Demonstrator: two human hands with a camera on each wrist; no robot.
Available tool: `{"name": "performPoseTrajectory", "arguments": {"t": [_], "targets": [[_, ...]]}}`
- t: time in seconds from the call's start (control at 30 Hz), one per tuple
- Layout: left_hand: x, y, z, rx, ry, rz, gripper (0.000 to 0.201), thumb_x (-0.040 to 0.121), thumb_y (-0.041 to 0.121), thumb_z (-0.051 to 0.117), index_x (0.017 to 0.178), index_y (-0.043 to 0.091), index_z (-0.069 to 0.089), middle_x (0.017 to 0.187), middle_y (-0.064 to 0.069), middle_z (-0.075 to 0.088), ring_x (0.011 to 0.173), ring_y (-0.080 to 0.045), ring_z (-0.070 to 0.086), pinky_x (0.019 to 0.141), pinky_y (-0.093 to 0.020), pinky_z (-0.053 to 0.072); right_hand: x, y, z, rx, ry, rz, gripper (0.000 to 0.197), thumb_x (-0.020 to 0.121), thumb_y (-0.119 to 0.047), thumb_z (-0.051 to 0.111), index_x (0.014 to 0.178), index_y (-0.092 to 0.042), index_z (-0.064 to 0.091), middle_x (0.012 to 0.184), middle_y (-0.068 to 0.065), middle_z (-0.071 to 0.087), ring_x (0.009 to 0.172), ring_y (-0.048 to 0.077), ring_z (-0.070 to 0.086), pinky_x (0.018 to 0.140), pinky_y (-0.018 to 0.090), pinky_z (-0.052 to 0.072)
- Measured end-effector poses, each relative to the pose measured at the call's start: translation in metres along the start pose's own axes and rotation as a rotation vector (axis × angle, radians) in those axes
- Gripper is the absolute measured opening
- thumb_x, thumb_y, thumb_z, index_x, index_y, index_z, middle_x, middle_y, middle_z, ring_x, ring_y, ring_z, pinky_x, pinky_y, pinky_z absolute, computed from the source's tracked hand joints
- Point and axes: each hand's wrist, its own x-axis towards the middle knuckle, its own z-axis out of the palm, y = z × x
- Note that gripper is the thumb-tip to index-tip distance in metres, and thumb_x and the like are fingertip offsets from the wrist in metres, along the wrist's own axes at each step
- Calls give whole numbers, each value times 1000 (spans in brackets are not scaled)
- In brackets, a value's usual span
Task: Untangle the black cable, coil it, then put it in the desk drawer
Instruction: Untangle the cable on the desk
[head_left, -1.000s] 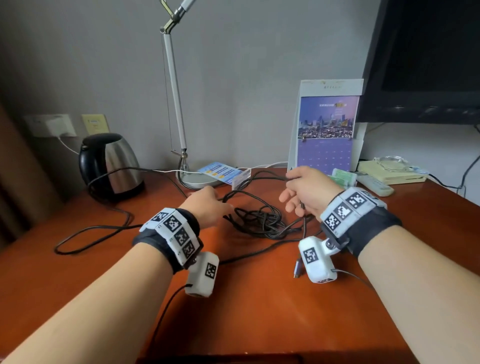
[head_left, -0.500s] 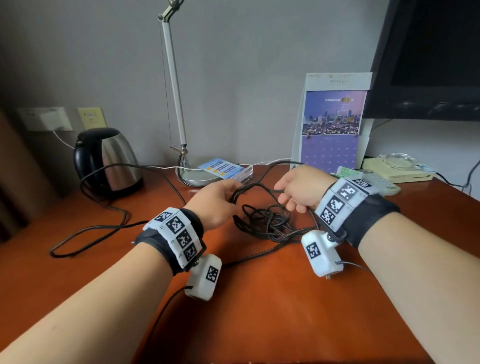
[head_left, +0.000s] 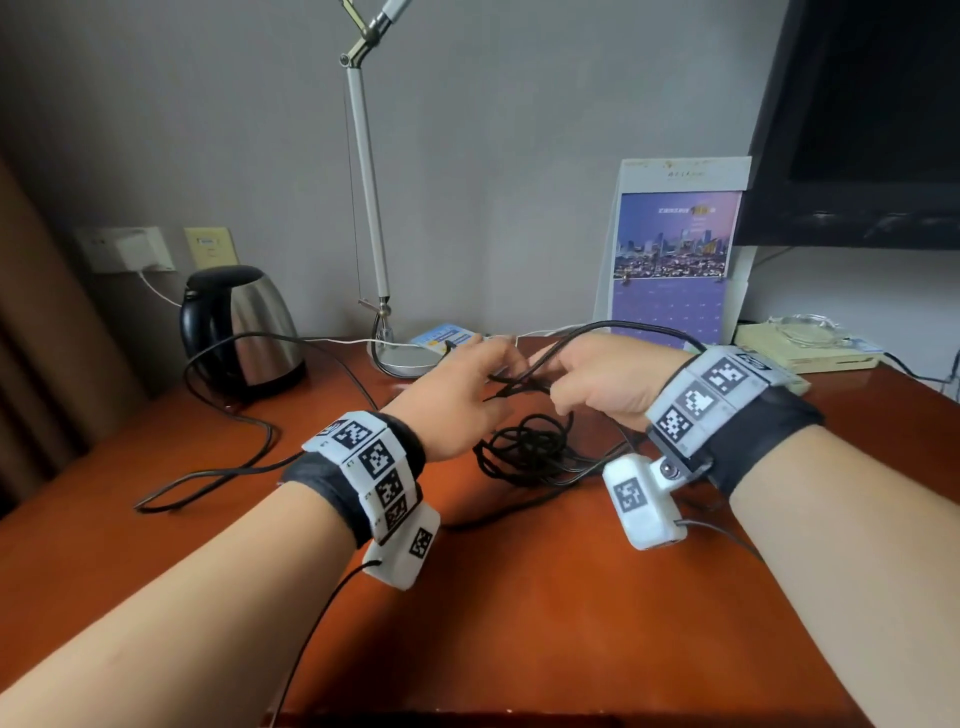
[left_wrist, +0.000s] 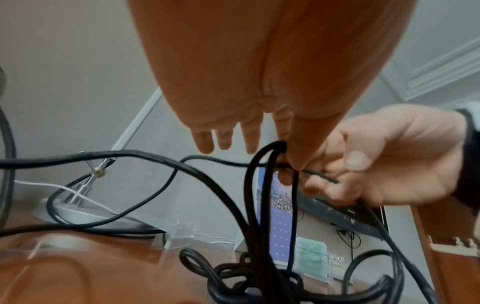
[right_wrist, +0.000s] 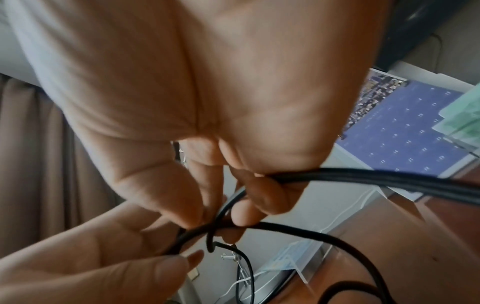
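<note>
left hand (head_left: 457, 400) pinches a few lifted strands of the black cable (head_left: 530, 452), other fingers loose; right hand (head_left: 597, 379) curls round a strand beside it, likely to pull loops apart. Knot still on desk (head_left: 519, 623), below both hands

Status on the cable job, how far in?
Early. Nothing finished: the black cable lies knotted on the desk. In hand: left hand and right hand both pinch strands lifted above the knot. Left: finish untangling, coil, stow; no drawer in view.
</note>
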Motion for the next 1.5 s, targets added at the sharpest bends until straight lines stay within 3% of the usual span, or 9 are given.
{"name": "performPoseTrajectory", "arguments": {"t": [0.23,0.4,0.67,0.73,0.87,1.0,1.23,1.37,1.5], "targets": [[9,5,0,38,28,-70,23,99,19,64,104,27,43,97,9,70,69,3,53,61,-17,36,-16,-11,-12,-414,289,73,33,91,-8,55,95,-37,69,104,-14,67,101,10,59,80,21,45],[6,12,-5,55,91,-111,17,97,25,68,104,30,53,97,13,70,80,-10,64,71,-28,47,-17,-6,-16,-617,426,94,20,100,-36,60,111,-27,74,114,3,66,99,27,63,84,35,52],[13,9,-13,-123,165,-315,7,94,27,69,92,24,63,80,2,79,73,-21,76,72,-37,61,-13,-22,11,-486,142,157,65,97,-8,40,159,-20,24,151,7,51,133,30,52,109,44,45],[15,4,-16,-392,189,-428,6,100,18,62,98,16,57,85,-9,79,81,-35,77,77,-50,63,-17,-28,12,-488,150,91,59,96,-8,42,154,-21,38,150,4,52,135,26,50,111,39,42],[16,-9,-23,-749,199,-538,7,104,8,57,100,6,51,109,-34,71,87,-44,74,75,-56,64,-32,-46,17,-455,235,-38,31,92,-9,50,103,-25,74,109,-4,70,99,18,63,82,27,48],[12,-14,-32,-838,175,-473,7,100,1,61,106,5,61,113,-33,70,82,-35,72,78,-45,65,-41,-51,34,-301,-190,32,22,93,-15,54,104,-22,73,79,-5,74,55,7,64,59,23,54],[-8,-13,-57,-858,195,-464,15,99,-2,58,111,7,61,106,-20,73,99,-35,74,89,-41,61,-15,-16,73,-841,-216,17,93,69,-75,73,141,-23,44,127,0,51,112,24,57,91,46,54],[-32,-22,-68,-704,228,-465,6,101,3,59,100,7,63,97,-21,72,75,-27,71,76,-42,60,-8,-7,81,-994,-156,-1,70,79,-61,69,137,-28,48,122,1,53,91,23,57,65,35,49],[-61,-21,-72,-587,-170,-505,11,101,7,59,98,2,68,94,-25,74,75,-31,73,66,-35,61,-2,-7,81,-1024,-121,-18,47,88,-36,65,132,-26,51,116,2,58,89,25,58,61,34,46]]}}
